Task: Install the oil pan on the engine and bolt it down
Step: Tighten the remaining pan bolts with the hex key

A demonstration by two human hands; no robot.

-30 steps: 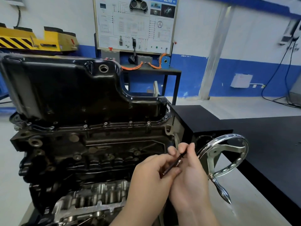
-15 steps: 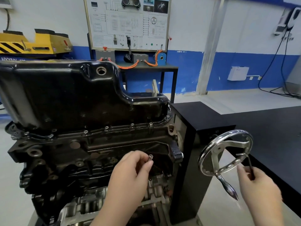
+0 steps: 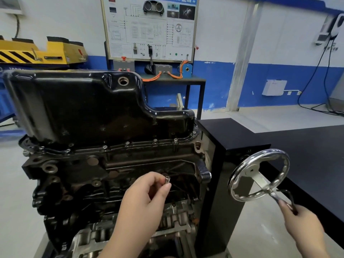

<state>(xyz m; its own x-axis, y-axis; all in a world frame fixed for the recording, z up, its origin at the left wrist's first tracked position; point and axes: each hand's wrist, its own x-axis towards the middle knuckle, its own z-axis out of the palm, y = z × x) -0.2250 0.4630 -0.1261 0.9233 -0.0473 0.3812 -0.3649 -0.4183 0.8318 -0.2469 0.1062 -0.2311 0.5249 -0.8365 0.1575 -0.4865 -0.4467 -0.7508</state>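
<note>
I am in an auto training workshop. An engine (image 3: 111,174) hangs on a stand (image 3: 232,146) with a chrome handwheel (image 3: 258,175). Behind it a teaching board (image 3: 149,34) carries a wiring diagram and a dash cluster (image 3: 153,7), with orange cables (image 3: 152,78) below. A yellow, hazard-striped lift (image 3: 55,51) sits by the blue-and-white wall (image 3: 279,43), and the floor (image 3: 270,118) is pale and hard.
</note>
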